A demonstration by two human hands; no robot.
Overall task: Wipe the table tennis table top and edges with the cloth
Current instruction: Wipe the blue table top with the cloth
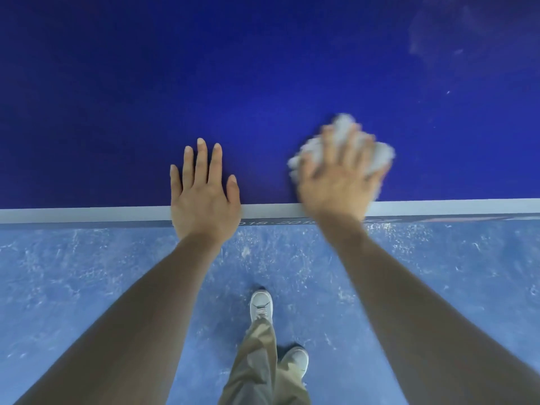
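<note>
My left hand (201,194) lies flat on the blue table (204,83), fingers straight and slightly spread, its heel over the white line (87,213) that runs along the near edge. It holds nothing.

Just to its right, my right hand (339,176) presses down on the cloth (380,159) — a crumpled white wad that pokes out past my fingertips and on both sides of my palm. This hand is blurred, so I can see the fingers spread over the cloth, but I cannot tell how tightly they curl into it. The cloth sits on the table top just beyond the white line, under and ahead of that hand.

Far ahead of my right hand, faint pale smears (432,33) show on the blue surface.

Below my wrists lies the scuffed blue floor (87,287) — my grey shoes (261,305) and khaki trousers (260,361) stand between my forearms.
</note>
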